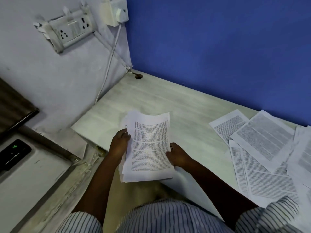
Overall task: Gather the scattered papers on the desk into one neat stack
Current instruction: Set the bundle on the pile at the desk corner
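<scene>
Over desk (151,101), both hands grip paper stack (149,145); loose sheets (262,148) right.

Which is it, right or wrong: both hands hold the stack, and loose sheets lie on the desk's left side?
Wrong side: the head view shows the loose sheets on the right side of the desk. The left hand and right hand do hold the stack.

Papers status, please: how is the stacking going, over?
Left hand and right hand both grip the held stack, edges uneven. Loose sheets lie overlapping on the desk, to the right. Nothing lies between.
</scene>
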{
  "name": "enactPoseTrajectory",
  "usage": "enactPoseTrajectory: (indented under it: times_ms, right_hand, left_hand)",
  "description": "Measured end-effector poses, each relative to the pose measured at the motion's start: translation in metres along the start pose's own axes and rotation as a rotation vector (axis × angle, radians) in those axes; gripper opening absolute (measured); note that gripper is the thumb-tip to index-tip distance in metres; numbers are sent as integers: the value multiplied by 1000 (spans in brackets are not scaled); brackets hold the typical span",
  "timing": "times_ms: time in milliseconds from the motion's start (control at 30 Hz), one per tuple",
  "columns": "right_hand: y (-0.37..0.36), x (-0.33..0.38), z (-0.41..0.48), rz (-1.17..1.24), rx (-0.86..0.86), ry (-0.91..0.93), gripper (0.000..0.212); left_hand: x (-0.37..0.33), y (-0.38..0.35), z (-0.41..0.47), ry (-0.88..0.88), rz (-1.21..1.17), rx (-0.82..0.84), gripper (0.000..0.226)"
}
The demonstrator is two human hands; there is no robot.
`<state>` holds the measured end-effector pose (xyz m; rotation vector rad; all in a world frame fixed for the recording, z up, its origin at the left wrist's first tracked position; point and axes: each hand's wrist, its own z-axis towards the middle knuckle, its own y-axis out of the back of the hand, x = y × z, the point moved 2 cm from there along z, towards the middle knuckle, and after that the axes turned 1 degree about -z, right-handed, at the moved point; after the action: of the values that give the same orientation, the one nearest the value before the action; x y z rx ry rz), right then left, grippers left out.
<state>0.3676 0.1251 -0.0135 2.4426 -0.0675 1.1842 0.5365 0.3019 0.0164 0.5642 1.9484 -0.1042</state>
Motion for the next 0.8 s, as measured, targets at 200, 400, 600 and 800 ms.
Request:
enactPoseTrajectory:
  times_ms: [200, 400, 600, 800]
  right_hand:
    - [13, -43, 2, 31, -268, -128, 43]
    - [54, -95, -39, 92, -553, -192, 23]
    - [105, -143, -82, 121, -732, -288, 27]
    - [169, -166, -96, 26, -834, -318, 36]
  left_hand:
    - [4, -13, -3, -66, 230, 24, 46]
    - [19, -82, -3, -83, 292, 238, 35]
    - [20, -185, -9, -77, 378, 475, 43]
    - [21, -268, -19, -63, 490, 580, 59]
